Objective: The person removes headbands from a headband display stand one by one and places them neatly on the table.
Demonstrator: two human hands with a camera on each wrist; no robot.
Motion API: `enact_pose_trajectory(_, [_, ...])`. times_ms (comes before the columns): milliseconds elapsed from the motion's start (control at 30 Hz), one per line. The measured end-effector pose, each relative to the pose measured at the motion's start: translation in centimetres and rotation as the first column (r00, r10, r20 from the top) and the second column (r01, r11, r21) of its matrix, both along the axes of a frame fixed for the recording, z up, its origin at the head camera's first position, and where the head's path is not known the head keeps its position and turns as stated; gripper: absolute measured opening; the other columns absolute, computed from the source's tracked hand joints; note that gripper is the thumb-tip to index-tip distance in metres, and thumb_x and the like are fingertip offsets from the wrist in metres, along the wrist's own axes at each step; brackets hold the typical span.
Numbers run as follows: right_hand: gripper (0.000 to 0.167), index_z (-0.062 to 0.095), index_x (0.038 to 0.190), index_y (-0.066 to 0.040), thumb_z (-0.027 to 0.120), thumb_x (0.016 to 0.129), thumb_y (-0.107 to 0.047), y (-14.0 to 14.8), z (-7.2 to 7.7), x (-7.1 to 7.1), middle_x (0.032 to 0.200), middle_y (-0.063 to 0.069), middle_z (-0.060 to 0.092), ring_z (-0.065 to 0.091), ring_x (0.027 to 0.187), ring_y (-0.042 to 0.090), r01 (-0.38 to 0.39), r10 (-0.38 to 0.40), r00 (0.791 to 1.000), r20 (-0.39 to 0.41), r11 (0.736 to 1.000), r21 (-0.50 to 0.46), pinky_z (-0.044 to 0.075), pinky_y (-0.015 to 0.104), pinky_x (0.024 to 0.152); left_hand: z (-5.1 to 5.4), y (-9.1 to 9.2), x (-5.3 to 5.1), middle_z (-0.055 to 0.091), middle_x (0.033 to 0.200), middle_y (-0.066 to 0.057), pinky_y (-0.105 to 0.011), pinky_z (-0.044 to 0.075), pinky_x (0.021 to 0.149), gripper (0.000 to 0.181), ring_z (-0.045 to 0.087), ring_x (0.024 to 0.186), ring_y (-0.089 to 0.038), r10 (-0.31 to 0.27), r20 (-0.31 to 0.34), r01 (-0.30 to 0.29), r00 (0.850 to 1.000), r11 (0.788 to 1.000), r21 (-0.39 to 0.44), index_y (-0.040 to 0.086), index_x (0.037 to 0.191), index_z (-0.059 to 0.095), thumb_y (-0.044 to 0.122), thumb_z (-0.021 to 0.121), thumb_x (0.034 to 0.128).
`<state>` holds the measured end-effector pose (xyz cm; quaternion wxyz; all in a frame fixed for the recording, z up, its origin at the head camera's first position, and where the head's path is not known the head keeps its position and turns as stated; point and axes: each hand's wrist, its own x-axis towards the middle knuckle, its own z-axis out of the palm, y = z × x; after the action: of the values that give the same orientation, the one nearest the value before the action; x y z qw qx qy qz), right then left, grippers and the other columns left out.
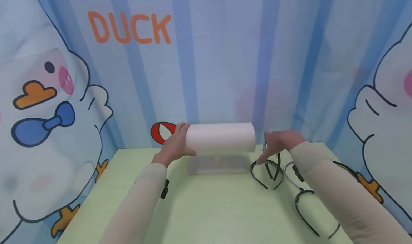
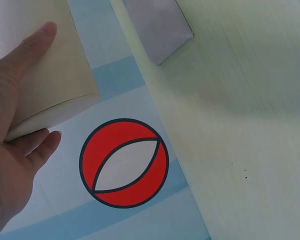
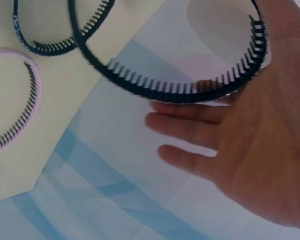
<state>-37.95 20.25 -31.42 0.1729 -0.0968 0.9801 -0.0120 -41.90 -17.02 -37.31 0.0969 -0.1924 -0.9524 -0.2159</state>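
A white cylinder (image 1: 222, 138) lies sideways above a pale grey base (image 1: 217, 165). My left hand (image 1: 175, 145) grips its left end; in the left wrist view the thumb (image 2: 37, 45) lies along the side and other fingertips show past the end edge. To the right of the cylinder, my right hand (image 1: 280, 142) holds a dark headband (image 3: 175, 95) with comb teeth. In the right wrist view the band crosses the fingers (image 3: 185, 127), several of which are extended; the pinching point is largely hidden. Another dark headband (image 1: 253, 172) lies on the table just below that hand.
More headbands lie at the right of the pale green table (image 1: 206, 208): a light pink one (image 3: 36, 90) and a dark one (image 1: 299, 210) nearer me. My right forearm covers part of them. A striped blue curtain (image 1: 222, 58) with duck drawings stands behind.
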Motion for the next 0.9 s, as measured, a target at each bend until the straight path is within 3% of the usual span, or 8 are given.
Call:
enact_pose_trajectory(133, [0.111, 0.052, 0.139, -0.003, 0.072, 0.063, -0.081, 0.0, -0.3, 1.2, 0.139, 0.025, 0.053, 0.055, 0.119, 0.044, 0.031, -0.036, 0.998, 0.052, 0.996, 0.086, 0.051, 0.055, 0.088, 0.1, 0.4, 0.1, 0.025, 0.157, -0.009, -0.051, 0.055, 0.087, 0.11, 0.057, 0.111, -0.034, -0.012, 0.003, 0.012, 1.0, 1.0, -0.004, 0.012, 0.156, 0.025, 0.033, 0.092, 0.0712])
enact_pose_trajectory(233, [0.095, 0.065, 0.121, -0.009, 0.07, 0.062, -0.083, 0.1, -0.6, 1.8, 0.126, 0.017, 0.062, 0.061, 0.105, 0.034, 0.014, -0.026, 0.995, 0.092, 0.991, 0.13, 0.053, 0.049, 0.081, 0.1, 0.7, 0.1, 0.025, 0.157, -0.01, -0.051, 0.055, 0.087, 0.11, 0.058, 0.111, -0.034, -0.015, 0.004, 0.015, 1.0, 1.0, -0.003, 0.012, 0.156, 0.025, 0.033, 0.092, 0.071])
enact_pose_trajectory(533, [0.106, 0.062, 0.136, -0.012, 0.067, 0.061, -0.087, -1.9, -1.7, 2.4, 0.141, 0.017, 0.054, 0.054, 0.123, 0.036, -0.025, -0.01, 0.987, 0.16, 0.977, 0.212, 0.049, 0.049, 0.094, 0.1, -0.9, 0.0, 0.026, 0.156, -0.008, -0.052, 0.055, 0.086, 0.11, 0.058, 0.108, -0.034, 0.026, -0.015, -0.026, 1.0, 1.0, -0.014, 0.016, 0.155, 0.027, 0.035, 0.093, 0.0695])
enact_pose_trajectory(733, [0.091, 0.071, 0.121, -0.023, 0.072, 0.055, -0.086, -3.2, -3.3, 3.6, 0.134, 0.007, 0.06, 0.063, 0.105, 0.024, -0.005, -0.027, 0.989, 0.145, 0.977, 0.214, 0.055, 0.043, 0.084, 0.3, -0.9, 0.4, 0.025, 0.156, -0.008, -0.053, 0.055, 0.087, 0.11, 0.057, 0.11, -0.035, 0.028, 0.017, -0.028, 0.999, 1.0, -0.012, 0.016, 0.155, 0.026, 0.033, 0.093, 0.0699])
enact_pose_trajectory(900, [0.077, 0.075, 0.111, -0.026, 0.071, 0.06, -0.084, -4.2, -4.9, 4.8, 0.126, 0.0, 0.065, 0.063, 0.104, 0.02, -0.059, 0.015, 0.989, 0.145, 0.951, 0.305, 0.055, 0.041, 0.085, 0.2, -0.3, 0.4, 0.025, 0.157, -0.009, -0.053, 0.055, 0.088, 0.111, 0.057, 0.111, -0.035, 0.011, 0.021, -0.011, 1.0, 1.0, -0.013, 0.015, 0.156, 0.025, 0.035, 0.092, 0.0704])
